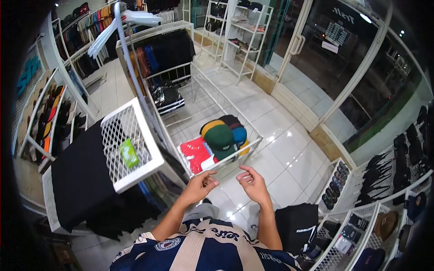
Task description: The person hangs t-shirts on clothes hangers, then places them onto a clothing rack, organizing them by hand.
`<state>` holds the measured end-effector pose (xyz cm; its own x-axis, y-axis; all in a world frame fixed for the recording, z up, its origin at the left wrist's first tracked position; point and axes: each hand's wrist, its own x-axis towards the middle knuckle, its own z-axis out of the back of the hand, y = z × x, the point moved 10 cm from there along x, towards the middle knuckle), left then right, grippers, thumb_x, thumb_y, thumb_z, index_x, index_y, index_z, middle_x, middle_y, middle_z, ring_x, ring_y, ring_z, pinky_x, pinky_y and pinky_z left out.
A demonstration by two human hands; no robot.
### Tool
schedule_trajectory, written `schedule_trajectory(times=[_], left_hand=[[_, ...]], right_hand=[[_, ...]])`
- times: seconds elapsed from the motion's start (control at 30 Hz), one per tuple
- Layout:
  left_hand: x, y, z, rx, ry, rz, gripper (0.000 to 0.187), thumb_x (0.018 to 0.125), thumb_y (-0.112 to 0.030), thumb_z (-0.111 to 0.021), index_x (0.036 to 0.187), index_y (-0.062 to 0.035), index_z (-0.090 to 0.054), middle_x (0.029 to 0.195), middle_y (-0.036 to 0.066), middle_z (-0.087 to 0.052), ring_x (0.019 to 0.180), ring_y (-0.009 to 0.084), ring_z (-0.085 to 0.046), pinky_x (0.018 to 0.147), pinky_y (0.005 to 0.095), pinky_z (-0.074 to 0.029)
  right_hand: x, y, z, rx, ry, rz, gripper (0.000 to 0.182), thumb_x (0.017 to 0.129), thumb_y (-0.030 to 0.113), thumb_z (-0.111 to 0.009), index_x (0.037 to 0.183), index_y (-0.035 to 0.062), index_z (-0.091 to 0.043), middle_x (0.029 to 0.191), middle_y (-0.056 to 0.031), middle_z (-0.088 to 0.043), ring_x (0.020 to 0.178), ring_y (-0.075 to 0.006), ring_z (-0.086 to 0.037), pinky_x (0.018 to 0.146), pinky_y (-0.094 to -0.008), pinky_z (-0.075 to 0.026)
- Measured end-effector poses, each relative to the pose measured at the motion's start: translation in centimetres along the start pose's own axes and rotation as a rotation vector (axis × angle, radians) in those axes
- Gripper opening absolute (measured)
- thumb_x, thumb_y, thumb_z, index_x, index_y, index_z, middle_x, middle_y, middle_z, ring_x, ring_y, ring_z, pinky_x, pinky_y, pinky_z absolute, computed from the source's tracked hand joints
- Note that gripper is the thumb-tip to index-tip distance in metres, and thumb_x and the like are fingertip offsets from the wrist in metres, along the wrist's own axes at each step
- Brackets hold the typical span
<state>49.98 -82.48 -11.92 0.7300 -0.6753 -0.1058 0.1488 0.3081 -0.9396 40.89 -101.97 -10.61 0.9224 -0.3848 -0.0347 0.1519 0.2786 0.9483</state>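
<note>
Both of my hands are raised in front of my body above the tiled floor. My left hand point(200, 187) has its fingers apart and curved, with nothing in it. To its right, my right hand point(253, 184) is empty too, its fingers loosely curled and the thumb apart. Just beyond them, a white wire rack point(247, 147) holds a green cap point(220, 141), a blue cap point(239, 134), more caps in black and yellow, and a red garment in clear plastic point(194, 152). The garment lies nearest my left hand. Neither hand touches the rack.
At left, a white mesh stand point(158, 161) bears a green packet point(129, 153) and black cloth point(81, 176). A metal pole with white hangers point(106, 38) rises behind it. White shelves point(249, 28) and a glass door point(334, 40) stand beyond. Caps and sunglasses point(337, 183) line the right.
</note>
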Motion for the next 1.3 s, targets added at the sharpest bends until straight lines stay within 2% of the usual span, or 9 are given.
schedule_trajectory(times=[0.17, 0.33, 0.63, 0.9, 0.97, 1.03, 1.1, 1.17, 1.3], left_hand=[[11.1, -4.2, 2.9, -0.118, -0.065, -0.122, 0.050, 0.094, -0.021, -0.075, 0.138, -0.0025, -0.059, 0.098, 0.010, -0.072, 0.079, 0.0122, -0.064, 0.074, 0.0293, -0.054], [20.8, -10.3, 7.7, -0.237, -0.217, -0.253, 0.036, 0.098, -0.010, -0.070, 0.131, 0.0014, -0.063, 0.091, -0.001, -0.066, 0.078, 0.0042, -0.055, 0.068, 0.0211, -0.046], [27.9, -2.0, 16.1, -0.355, -0.563, -0.085, 0.033, 0.097, -0.014, -0.071, 0.127, 0.0001, -0.066, 0.088, 0.001, -0.068, 0.077, 0.0070, -0.058, 0.071, 0.0246, -0.050], [28.4, -3.9, 30.7, -0.015, -0.932, 0.123, 0.037, 0.098, -0.022, -0.072, 0.128, -0.0005, -0.066, 0.082, 0.001, -0.067, 0.073, 0.0071, -0.058, 0.067, 0.0266, -0.049], [29.7, -6.8, 35.2, 0.099, -0.971, 0.007, 0.040, 0.097, -0.028, -0.073, 0.126, -0.0009, -0.067, 0.081, 0.003, -0.069, 0.073, 0.0084, -0.061, 0.068, 0.0275, -0.051], [31.5, -11.3, 39.5, 0.195, -0.969, -0.064, 0.042, 0.096, -0.030, -0.073, 0.125, -0.0007, -0.067, 0.084, 0.007, -0.071, 0.076, 0.0119, -0.066, 0.071, 0.0292, -0.054], [33.6, -14.5, 43.7, 0.322, -0.931, 0.040, 0.045, 0.098, -0.024, -0.071, 0.136, -0.0012, -0.061, 0.094, 0.008, -0.070, 0.083, 0.0121, -0.067, 0.074, 0.0285, -0.055], [35.2, -16.4, 47.7, 0.369, -0.984, 0.038, 0.049, 0.098, -0.028, -0.071, 0.137, -0.0002, -0.059, 0.100, 0.013, -0.071, 0.084, 0.0155, -0.069, 0.075, 0.0314, -0.056], [36.2, -15.8, 54.8, 0.517, -1.143, 0.151, 0.052, 0.102, -0.023, -0.062, 0.146, -0.0007, -0.047, 0.118, 0.017, -0.067, 0.092, 0.0207, -0.070, 0.078, 0.0336, -0.056]], right_hand=[[8.6, 2.2, 1.1, -0.037, 0.075, 0.039, 0.045, 0.092, 0.017, -0.073, 0.135, 0.0072, -0.063, 0.098, -0.0061, -0.073, 0.077, -0.0118, -0.064, 0.070, -0.0284, -0.053], [17.8, 4.9, 0.7, 0.107, 0.164, 0.055, 0.044, 0.095, 0.010, -0.070, 0.137, 0.0029, -0.059, 0.096, -0.0026, -0.069, 0.078, -0.0063, -0.061, 0.071, -0.0228, -0.051], [36.2, 4.2, -7.7, 0.289, 0.502, 0.035, 0.035, 0.097, 0.006, -0.068, 0.131, 0.0006, -0.063, 0.093, -0.0020, -0.066, 0.079, -0.0070, -0.063, 0.073, -0.0217, -0.052], [52.5, 17.5, -18.9, 0.494, 0.835, 0.358, 0.032, 0.097, 0.008, -0.070, 0.127, 0.0009, -0.065, 0.092, 0.0002, -0.064, 0.076, -0.0037, -0.059, 0.071, -0.0218, -0.051], [56.0, 24.4, -20.4, 0.491, 0.735, 0.620, 0.031, 0.096, 0.007, -0.070, 0.126, 0.0006, -0.065, 0.096, -0.0026, -0.066, 0.078, -0.0060, -0.061, 0.070, -0.0236, -0.052], [59.0, 31.5, -20.9, 0.508, 0.486, 0.925, 0.036, 0.093, 0.009, -0.072, 0.127, 0.0019, -0.063, 0.109, -0.0109, -0.066, 0.090, -0.0178, -0.066, 0.079, -0.0314, -0.054], [60.5, 38.4, -20.3, 0.328, 0.226, 1.103, 0.048, 0.090, 0.012, -0.073, 0.134, 0.0049, -0.059, 0.123, -0.0193, -0.061, 0.110, -0.0334, -0.063, 0.096, -0.0419, -0.050], [62.7, 42.4, -21.8, 0.253, 0.058, 1.241, 0.057, 0.089, 0.019, -0.074, 0.141, 0.0069, -0.053, 0.128, -0.0224, -0.057, 0.120, -0.0408, -0.055, 0.106, -0.0470, -0.043], [65.3, 46.5, -25.3, 0.216, 0.135, 1.250, 0.058, 0.090, 0.028, -0.073, 0.140, 0.0065, -0.055, 0.125, -0.0229, -0.060, 0.117, -0.0397, -0.058, 0.103, -0.0453, -0.045]])
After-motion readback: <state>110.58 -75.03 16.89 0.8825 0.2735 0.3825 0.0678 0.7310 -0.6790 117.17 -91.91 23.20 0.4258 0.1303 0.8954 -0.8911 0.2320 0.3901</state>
